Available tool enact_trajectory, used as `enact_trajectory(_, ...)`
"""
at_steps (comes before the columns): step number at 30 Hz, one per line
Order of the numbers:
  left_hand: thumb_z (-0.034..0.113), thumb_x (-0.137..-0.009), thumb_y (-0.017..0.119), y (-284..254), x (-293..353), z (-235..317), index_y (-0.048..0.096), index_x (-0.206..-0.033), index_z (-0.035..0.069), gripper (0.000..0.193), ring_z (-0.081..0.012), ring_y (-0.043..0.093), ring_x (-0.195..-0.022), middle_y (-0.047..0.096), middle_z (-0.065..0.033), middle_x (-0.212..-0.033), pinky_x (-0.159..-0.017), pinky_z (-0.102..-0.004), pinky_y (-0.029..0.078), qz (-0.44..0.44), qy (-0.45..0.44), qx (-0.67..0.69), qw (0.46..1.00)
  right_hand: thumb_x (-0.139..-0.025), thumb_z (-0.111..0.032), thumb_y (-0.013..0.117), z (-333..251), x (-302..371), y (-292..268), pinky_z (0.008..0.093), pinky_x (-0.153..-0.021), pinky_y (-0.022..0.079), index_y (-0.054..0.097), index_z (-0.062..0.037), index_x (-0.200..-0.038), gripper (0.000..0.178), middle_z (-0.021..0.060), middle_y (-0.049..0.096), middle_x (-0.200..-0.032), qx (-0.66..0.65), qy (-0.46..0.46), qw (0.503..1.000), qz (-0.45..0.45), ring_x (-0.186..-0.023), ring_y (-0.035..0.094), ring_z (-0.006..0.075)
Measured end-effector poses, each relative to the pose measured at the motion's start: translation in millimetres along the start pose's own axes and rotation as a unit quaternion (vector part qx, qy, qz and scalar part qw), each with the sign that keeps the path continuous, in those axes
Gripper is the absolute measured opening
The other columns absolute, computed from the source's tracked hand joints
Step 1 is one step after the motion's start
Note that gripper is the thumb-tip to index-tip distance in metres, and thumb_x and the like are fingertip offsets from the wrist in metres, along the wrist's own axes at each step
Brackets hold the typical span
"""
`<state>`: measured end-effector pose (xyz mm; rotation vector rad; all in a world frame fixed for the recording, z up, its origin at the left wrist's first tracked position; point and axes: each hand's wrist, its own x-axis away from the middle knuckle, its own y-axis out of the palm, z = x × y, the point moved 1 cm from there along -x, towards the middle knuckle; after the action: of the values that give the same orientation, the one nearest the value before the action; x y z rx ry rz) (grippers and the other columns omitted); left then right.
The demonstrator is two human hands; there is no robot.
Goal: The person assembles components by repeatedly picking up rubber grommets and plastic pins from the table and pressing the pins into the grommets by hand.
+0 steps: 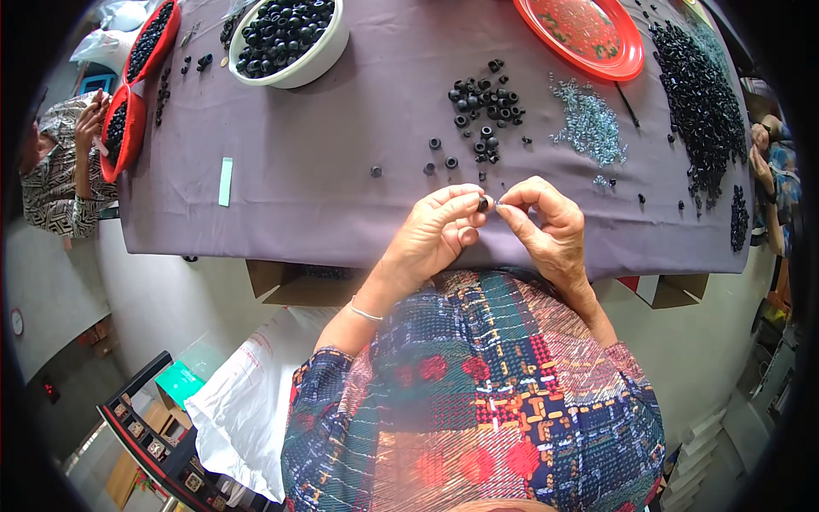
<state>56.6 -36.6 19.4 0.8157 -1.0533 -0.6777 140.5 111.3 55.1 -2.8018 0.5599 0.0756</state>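
My left hand, with a thin bracelet at the wrist, is closed in a pinch round a small round black part. Facing it, my right hand pinches a tiny clear piece against or just beside that part; which, I cannot tell. Just beyond my fingers lies a loose group of round black parts, some showing a hollow opening. To its right, a heap of small clear bluish pieces is spread on the dark cloth.
A white tub holds many black parts. Red baskets stand at the left edge, near another person. At the far right are a red plate and a long black heap. A pale strip lies on the purple-grey cloth.
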Motion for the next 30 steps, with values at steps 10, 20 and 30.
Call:
enact_trajectory(10,0.007,-0.087,0.062,-5.9,-4.0,-4.2,0.059,-0.103,0.005,0.017,-0.0131,0.063,-0.083,0.064,-0.0057,-0.094,-0.059,-0.0206,0.052,0.006,-0.005,-0.007,1.0,-0.077,0.002,0.067,2.7,0.6,3.0,0.0225,-0.063,0.043,0.061,0.0007,-0.083,0.008,0.0038,0.06,-0.078,-0.029,0.006,0.999,-0.017,-0.069,0.053,0.0097)
enact_trajectory(20,0.008,-0.086,0.063,-7.3,2.0,-2.2,0.061,-0.099,0.001,0.015,-0.0131,0.063,-0.076,0.065,-0.0068,-0.086,-0.061,-0.0209,0.051,-0.033,-0.015,-0.117,0.992,-0.079,0.004,0.065,18.6,4.9,-6.8,0.0205,-0.068,0.045,0.053,-0.0007,-0.088,0.016,-0.0008,0.054,-0.078,-0.228,0.235,0.932,-0.154,-0.077,0.058,0.0092)
enact_trajectory(30,0.008,-0.086,0.063,-24.3,6.4,-2.2,0.058,-0.104,0.003,0.019,-0.012,0.059,-0.076,0.062,-0.0098,-0.098,-0.061,-0.0217,0.05,-0.059,-0.009,-0.032,0.998,-0.079,0.004,0.063,27.2,-9.4,-4.6,0.0232,-0.062,0.044,0.058,-0.0026,-0.09,0.014,0.0003,0.055,-0.079,0.081,0.03,0.996,-0.008,-0.069,0.054,0.0088)
